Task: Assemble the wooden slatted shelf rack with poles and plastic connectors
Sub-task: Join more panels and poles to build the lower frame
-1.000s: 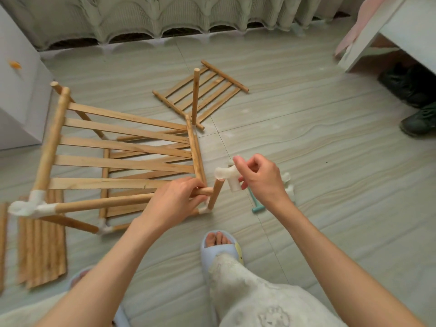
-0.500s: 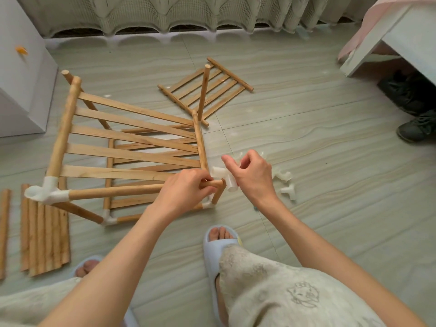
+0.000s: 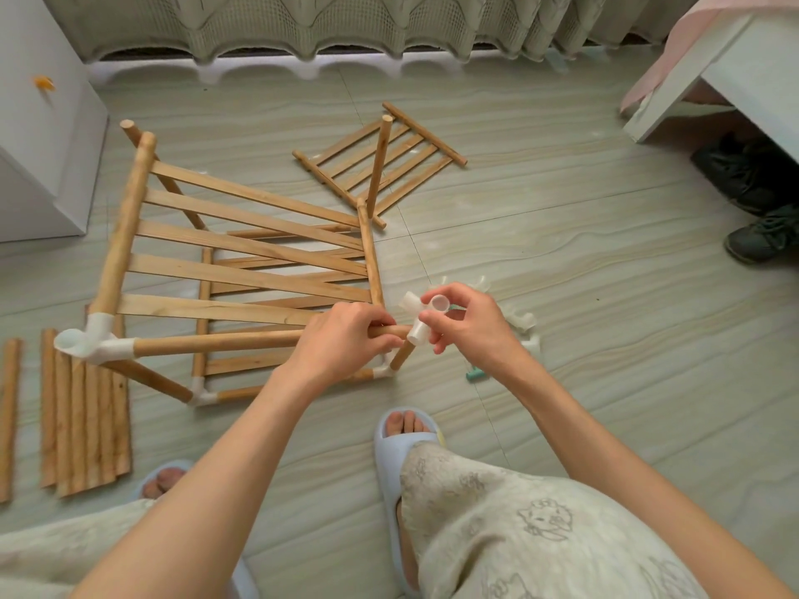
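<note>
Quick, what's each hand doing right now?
Left hand: closed, gripping the wooden pole near its free end.
Right hand: closed, pinching the white plastic connector at the pole's tip.

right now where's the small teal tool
In the head view it lies on the floor, the teal tool just below the right hand, right of the rack's near corner.

Open floor (image 3: 583, 261) right of hands; rack frame (image 3: 242, 270) blocks left, spare connectors (image 3: 521, 322) just behind.
</note>
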A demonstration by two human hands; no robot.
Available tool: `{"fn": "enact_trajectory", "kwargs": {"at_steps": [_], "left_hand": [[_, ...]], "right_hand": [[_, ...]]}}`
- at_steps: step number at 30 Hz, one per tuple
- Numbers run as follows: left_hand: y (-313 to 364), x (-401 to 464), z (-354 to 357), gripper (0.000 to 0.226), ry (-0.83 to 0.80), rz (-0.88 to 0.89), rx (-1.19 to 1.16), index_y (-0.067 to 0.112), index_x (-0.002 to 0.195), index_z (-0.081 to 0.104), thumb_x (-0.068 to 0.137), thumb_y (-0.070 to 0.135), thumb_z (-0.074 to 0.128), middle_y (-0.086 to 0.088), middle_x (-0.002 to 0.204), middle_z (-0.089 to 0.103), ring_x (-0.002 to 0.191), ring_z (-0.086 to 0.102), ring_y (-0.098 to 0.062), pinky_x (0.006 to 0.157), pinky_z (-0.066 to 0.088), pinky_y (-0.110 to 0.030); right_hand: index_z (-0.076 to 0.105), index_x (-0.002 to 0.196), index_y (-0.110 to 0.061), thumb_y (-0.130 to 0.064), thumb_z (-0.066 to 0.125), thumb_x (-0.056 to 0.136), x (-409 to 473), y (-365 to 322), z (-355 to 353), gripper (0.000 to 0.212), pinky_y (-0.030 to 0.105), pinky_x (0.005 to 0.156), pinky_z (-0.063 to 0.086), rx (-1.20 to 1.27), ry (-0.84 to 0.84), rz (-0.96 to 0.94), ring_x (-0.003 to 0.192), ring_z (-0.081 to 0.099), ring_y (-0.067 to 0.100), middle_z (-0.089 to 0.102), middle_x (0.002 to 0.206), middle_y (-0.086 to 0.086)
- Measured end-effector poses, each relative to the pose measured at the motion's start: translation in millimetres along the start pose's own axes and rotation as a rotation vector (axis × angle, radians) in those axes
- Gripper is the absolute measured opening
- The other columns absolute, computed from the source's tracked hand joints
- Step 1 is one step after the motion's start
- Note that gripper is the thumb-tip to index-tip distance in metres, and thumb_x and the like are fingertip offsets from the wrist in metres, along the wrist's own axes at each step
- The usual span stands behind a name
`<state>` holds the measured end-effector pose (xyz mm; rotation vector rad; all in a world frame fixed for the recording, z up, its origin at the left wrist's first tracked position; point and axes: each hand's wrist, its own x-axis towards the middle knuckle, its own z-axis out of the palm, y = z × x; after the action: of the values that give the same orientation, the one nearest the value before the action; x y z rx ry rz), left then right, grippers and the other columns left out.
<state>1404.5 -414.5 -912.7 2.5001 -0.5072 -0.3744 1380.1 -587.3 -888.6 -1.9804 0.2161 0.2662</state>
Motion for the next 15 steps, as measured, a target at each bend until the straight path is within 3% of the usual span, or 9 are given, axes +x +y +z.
{"fn": "enact_trajectory", "kwargs": {"at_steps": [2, 5, 7, 10, 15], "left_hand": [[0, 0, -2, 0.025, 0.003, 0.012, 0.009, 0.029, 0.107, 0.065, 0.086, 0.042, 0.061, 0.012, 0.088, 0.061, 0.083, 0.056, -0.008, 0.064, 0.040, -0.025], [-3, 0, -5, 0.024, -0.001, 0.020, 0.015, 0.029, 0.107, 0.065, 0.088, 0.042, 0.058, 0.013, 0.088, 0.061, 0.080, 0.054, -0.006, 0.060, 0.037, -0.023], [-3, -1, -5, 0.024, 0.001, 0.040, 0.050, 0.028, 0.107, 0.064, 0.089, 0.042, 0.055, 0.013, 0.088, 0.059, 0.079, 0.053, -0.006, 0.060, 0.036, -0.023], [-2, -3, -5, 0.025, 0.016, 0.061, 0.099, 0.028, 0.109, 0.062, 0.091, 0.042, 0.051, 0.013, 0.092, 0.058, 0.081, 0.048, -0.005, 0.062, 0.032, -0.024], [-5, -3, -3, 0.025, 0.037, 0.053, 0.147, 0.026, 0.108, 0.059, 0.093, 0.042, 0.048, 0.011, 0.102, 0.060, 0.091, 0.054, -0.010, 0.066, 0.034, -0.027]], "right_hand": [[0.061, 0.098, -0.012, -0.020, 0.065, 0.086, 2, 3, 2, 0.015, 0.030, 0.066, 0.053, -0.228, 0.087, -0.076, 0.063, 0.059, 0.011, 0.058, 0.082, -0.004], [0.058, 0.100, -0.011, -0.028, 0.063, 0.087, 5, 6, 5, 0.022, 0.033, 0.075, 0.049, -0.357, 0.163, -0.136, 0.079, 0.059, 0.016, 0.057, 0.090, -0.003], [0.054, 0.098, -0.012, -0.031, 0.061, 0.088, 4, 10, 8, 0.023, 0.031, 0.071, 0.046, -0.357, 0.186, -0.140, 0.081, 0.059, 0.018, 0.057, 0.088, -0.002], [0.044, 0.089, -0.014, -0.033, 0.061, 0.088, 3, 15, 12, 0.026, 0.027, 0.062, 0.038, -0.325, 0.234, -0.126, 0.072, 0.053, 0.020, 0.053, 0.071, -0.004], [0.042, 0.088, -0.015, -0.032, 0.060, 0.088, 7, 15, 16, 0.026, 0.029, 0.062, 0.037, -0.290, 0.228, -0.115, 0.078, 0.053, 0.026, 0.053, 0.072, -0.001]]}}
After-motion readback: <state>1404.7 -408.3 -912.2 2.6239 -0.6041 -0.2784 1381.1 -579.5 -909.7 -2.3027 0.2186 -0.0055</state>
